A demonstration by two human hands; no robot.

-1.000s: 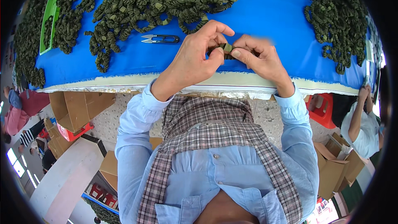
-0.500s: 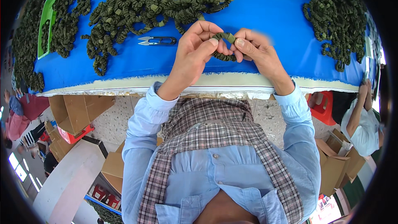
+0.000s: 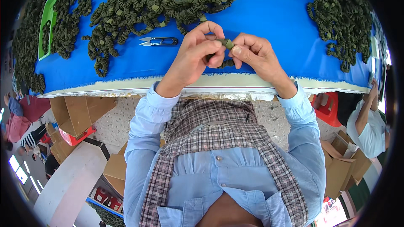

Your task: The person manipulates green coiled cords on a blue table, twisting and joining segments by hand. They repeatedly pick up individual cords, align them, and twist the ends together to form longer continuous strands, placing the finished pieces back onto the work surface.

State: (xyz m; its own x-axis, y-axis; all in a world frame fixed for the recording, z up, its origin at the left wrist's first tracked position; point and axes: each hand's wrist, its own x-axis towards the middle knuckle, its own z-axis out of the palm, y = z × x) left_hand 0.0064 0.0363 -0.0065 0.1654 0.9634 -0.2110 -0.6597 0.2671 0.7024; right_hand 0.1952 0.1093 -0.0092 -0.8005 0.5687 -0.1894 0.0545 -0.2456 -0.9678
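Between my two hands, over the front part of the blue table, is a dark green scrunchie [image 3: 227, 43] with a smooth, lighter band facing up. My left hand [image 3: 199, 50] pinches it at the left of that band, thumb against fingers. At the band's right end my right hand [image 3: 253, 54] grips it the same way. Part of the ring is hidden by my fingers, and its lower edge shows below them. Thread snips [image 3: 158, 41] with a dark handle lie left of my left hand, blades pointing left.
A big heap of green scrunchies [image 3: 164, 2] spreads beyond my hands, with another pile [image 3: 338, 21] at the right. A green tray [image 3: 47, 23] sits far left among more scrunchies. Cardboard boxes [image 3: 80, 113] and a red stool [image 3: 327, 110] stand below the table; people are at both sides.
The scrunchie has been turned and drawn closer together between my fingers. My right hand has moved slightly left and down, and its fingers have curled in.
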